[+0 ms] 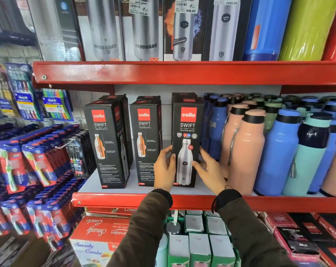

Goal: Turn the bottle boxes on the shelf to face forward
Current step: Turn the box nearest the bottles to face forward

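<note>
We have both hands low on the rightmost box of three on the middle shelf: our left hand cups its left edge, our right hand lies open against its right edge, fingers spread, likely to square it up. Its glossy black card front, with the steel bottle picture, faces us. The middle box and left box show text-heavy panels, the left one angled, seemingly unturned. Smooth matte plastic bottles crowd just beside the held box.
</note>
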A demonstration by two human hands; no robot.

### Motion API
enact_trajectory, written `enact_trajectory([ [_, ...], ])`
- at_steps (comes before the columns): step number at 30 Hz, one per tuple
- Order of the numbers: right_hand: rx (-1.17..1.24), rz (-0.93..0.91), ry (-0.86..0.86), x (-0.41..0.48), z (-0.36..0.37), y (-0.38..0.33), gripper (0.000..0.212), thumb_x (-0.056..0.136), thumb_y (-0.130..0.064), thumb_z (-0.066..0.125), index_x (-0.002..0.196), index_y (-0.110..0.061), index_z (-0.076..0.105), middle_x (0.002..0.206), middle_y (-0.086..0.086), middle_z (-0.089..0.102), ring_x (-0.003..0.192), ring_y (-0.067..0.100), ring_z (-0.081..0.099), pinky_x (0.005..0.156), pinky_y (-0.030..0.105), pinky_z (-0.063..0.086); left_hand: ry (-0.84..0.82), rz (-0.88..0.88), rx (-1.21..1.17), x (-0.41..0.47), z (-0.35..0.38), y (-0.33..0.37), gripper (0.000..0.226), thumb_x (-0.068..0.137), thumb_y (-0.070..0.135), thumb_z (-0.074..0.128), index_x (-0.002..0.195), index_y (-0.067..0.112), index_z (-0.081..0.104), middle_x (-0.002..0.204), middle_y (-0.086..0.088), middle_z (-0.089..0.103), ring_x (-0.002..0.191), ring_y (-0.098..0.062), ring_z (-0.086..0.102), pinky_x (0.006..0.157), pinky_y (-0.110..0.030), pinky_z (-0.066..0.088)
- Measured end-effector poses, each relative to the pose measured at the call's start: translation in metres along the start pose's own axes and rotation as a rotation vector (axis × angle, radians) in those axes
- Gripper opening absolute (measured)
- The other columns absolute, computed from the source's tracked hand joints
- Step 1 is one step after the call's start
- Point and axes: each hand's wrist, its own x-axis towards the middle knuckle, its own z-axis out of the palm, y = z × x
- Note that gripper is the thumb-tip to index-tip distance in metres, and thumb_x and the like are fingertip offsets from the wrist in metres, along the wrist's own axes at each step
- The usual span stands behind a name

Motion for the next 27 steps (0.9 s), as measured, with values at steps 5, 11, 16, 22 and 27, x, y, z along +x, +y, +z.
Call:
enact_trajectory([
  [5, -0.033, -0.010, 0.057, 0.002, 0.006, 0.004, 0.060, 0.094, -0.006, 0.063, 0.147, -0.025, 0.044, 0.135, -0.021, 0.052, 0.118, -0.021, 0.049, 0.092, 0.000, 0.036, 0.022, -0.008, -0.008, -0.002, 0.004, -0.007, 0.032, 0.102, 0.011, 0.052, 0.134, 0.013, 0.055, 0.131, 0.002, 0.065, 0.125, -0.010, 0.061, 0.095, -0.001, 0.044],
  [11, -0.063, -0.020, 0.075, 0.003, 0.007, 0.004, 0.057, 0.094, -0.008, 0.063, 0.147, -0.022, 0.045, 0.133, -0.018, 0.052, 0.126, 0.004, 0.052, 0.097, 0.007, 0.037, 0.031, -0.007, 0.022, -0.001, 0.004, -0.008, 0.033, 0.102, 0.008, 0.051, 0.135, 0.012, 0.054, 0.131, -0.002, 0.066, 0.122, -0.014, 0.063, 0.094, 0.000, 0.044],
  [16, -0.055, -0.009, 0.123, 0.000, 0.011, 0.000, 0.055, 0.092, -0.004, 0.064, 0.144, -0.017, 0.049, 0.128, -0.012, 0.056, 0.121, 0.006, 0.055, 0.088, -0.005, 0.035, 0.045, -0.015, 0.052, -0.001, 0.005, -0.007, 0.033, 0.102, 0.010, 0.051, 0.135, 0.014, 0.055, 0.121, 0.009, 0.063, 0.117, -0.009, 0.061, 0.089, 0.005, 0.041],
  [22, 0.016, 0.010, 0.302, -0.007, 0.015, -0.007, 0.040, 0.087, -0.010, 0.072, 0.124, -0.020, 0.063, 0.122, -0.005, 0.067, 0.103, 0.009, 0.065, 0.088, 0.016, 0.052, 0.055, 0.016, 0.079, -0.007, 0.003, -0.002, 0.037, 0.102, 0.013, 0.052, 0.139, 0.019, 0.056, 0.131, 0.008, 0.064, 0.120, -0.002, 0.060, 0.103, -0.009, 0.045],
  [27, 0.020, -0.086, 0.475, -0.016, 0.023, -0.022, 0.031, 0.084, -0.012, 0.077, 0.103, -0.031, 0.063, 0.099, -0.002, 0.065, 0.080, 0.011, 0.065, 0.066, 0.023, 0.055, 0.112, 0.127, 0.029, -0.013, -0.010, 0.006, 0.035, 0.102, 0.015, 0.053, 0.136, 0.018, 0.058, 0.129, 0.008, 0.066, 0.117, 0.002, 0.062, 0.098, -0.015, 0.051],
])
